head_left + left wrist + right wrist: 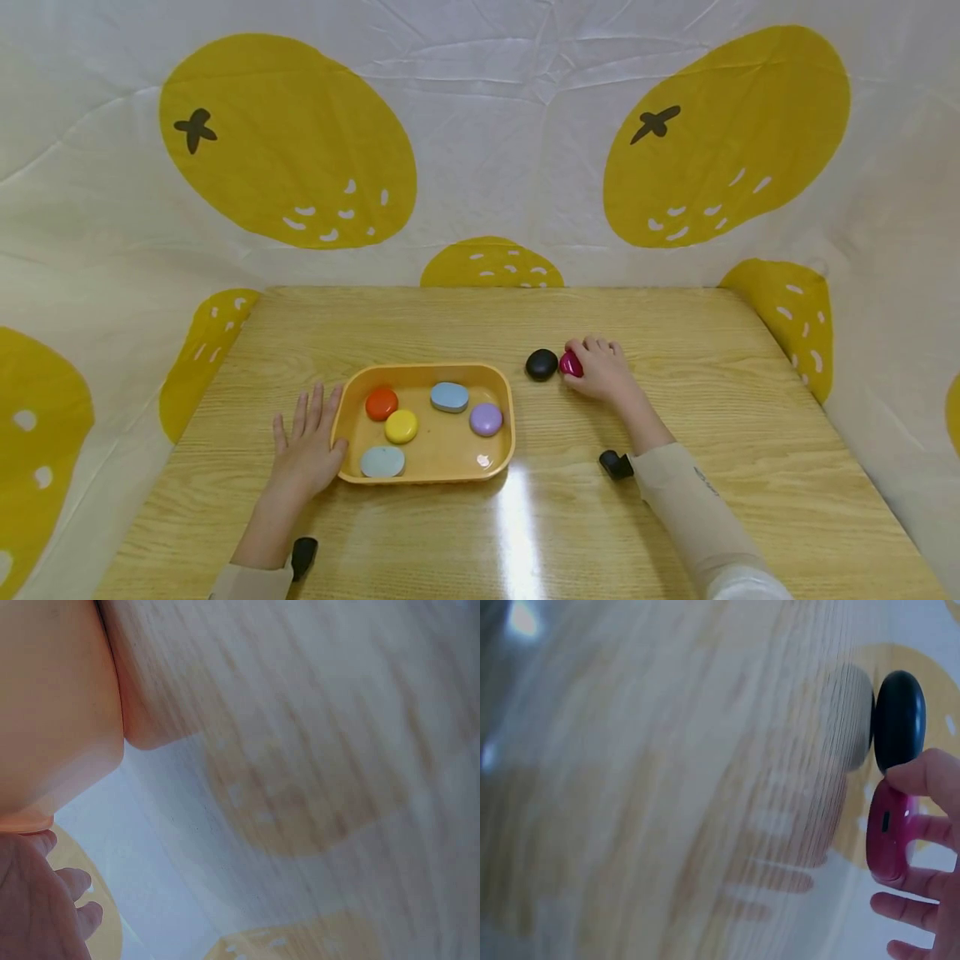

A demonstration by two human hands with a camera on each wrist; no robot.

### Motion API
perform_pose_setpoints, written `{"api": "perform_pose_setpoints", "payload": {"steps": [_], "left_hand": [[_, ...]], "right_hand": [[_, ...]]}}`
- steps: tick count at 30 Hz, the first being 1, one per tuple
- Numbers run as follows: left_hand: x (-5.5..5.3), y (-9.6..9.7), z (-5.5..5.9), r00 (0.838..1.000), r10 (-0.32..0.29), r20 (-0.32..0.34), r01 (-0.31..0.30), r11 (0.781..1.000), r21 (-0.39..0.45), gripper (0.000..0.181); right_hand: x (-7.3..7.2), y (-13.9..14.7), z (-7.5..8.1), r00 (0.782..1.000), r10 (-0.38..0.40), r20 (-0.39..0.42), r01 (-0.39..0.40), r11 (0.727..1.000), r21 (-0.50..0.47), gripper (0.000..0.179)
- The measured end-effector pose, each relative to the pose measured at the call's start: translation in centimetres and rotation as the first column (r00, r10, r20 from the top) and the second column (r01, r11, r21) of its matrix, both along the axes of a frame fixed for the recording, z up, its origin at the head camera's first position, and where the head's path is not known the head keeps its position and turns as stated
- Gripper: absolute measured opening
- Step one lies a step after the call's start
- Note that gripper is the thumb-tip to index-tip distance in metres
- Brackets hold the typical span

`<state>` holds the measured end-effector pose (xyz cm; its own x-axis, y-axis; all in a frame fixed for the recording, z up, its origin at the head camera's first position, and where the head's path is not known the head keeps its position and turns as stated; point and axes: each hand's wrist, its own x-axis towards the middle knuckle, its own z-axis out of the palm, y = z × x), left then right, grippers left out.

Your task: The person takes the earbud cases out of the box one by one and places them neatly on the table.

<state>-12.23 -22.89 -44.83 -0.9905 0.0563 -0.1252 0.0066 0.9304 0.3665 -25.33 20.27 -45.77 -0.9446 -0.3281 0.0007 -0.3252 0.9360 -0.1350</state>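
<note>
My right hand (pixel 603 371) pinches a glossy magenta pebble-shaped piece (pixel 571 364) between thumb and fingers. In the right wrist view, a small dark slot shows on the side of the magenta piece (pixel 887 832). Close on its left lies a black rounded piece (pixel 542 365), right by the thumb. My left hand (pixel 307 458) has its fingers extended and its thumb at the left rim of a yellow-orange tray (pixel 450 478). Inside the tray lie a red piece (pixel 382 404), a yellow one (pixel 401 426), a purple one (pixel 486 419) and two grey-blue oval ones, one the upper oval (pixel 449 397).
The wooden table (pixel 675 533) carries a bright streak of reflected light in front of the tray. A pale cloth (pixel 510 167) with large yellow fruit prints hangs behind and beside it. Black wrist-camera mounts (pixel 617 465) stick out near both cuffs.
</note>
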Motion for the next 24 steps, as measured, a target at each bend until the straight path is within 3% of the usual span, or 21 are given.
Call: {"api": "perform_pose_setpoints", "payload": {"steps": [6,17,21,24], "left_hand": [[0.0,0.0,0.1,1.000,-0.003,-0.004,0.003,1.000,0.006,0.071],[0.0,0.0,0.0,1.000,-0.002,-0.006,0.002,1.000,0.020,0.072],[0.0,0.0,-0.1,1.000,0.000,-0.006,0.000,1.000,0.028,0.072],[0.0,0.0,-0.1,1.000,0.002,-0.007,-0.002,1.000,0.023,0.071]], "right_hand": [[0.0,-0.1,-0.3,0.998,-0.008,0.055,0.006,0.999,0.038,0.054],[0.0,-0.2,-0.2,0.996,-0.038,0.083,0.039,0.999,-0.007,0.058],[0.1,-0.5,0.3,0.998,-0.036,0.052,0.039,0.997,-0.062,0.061],[0.4,-1.5,1.0,1.000,0.010,-0.010,-0.011,0.994,-0.110,0.059]]}}
